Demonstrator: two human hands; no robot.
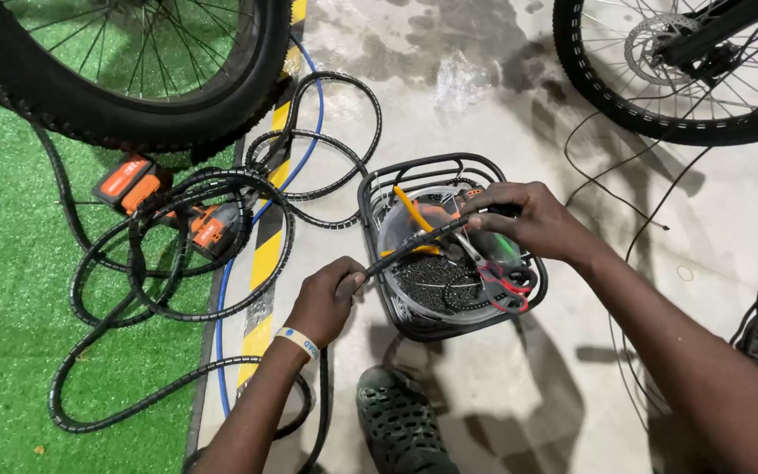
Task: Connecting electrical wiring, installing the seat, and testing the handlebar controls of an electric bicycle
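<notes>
Black spiral-wrapped cable runs taut between the two hands in the head view. The left hand has its grip closed around the cable low and to the left; the right hand has its grip pinched together on the upper end of the same cable, over the black wire basket. Just under the right grip, inside the basket, lie a clear plastic tub, yellow-handled pliers and a tangle of red and black wires. To the left of the left grip, more of the black cable coils over the concrete floor and the green artificial turf, around an orange and black power tool, beside a blue hose. One risk, as I judge it: pulling hard could snag the loops on the tool, or tip the light basket.
</notes>
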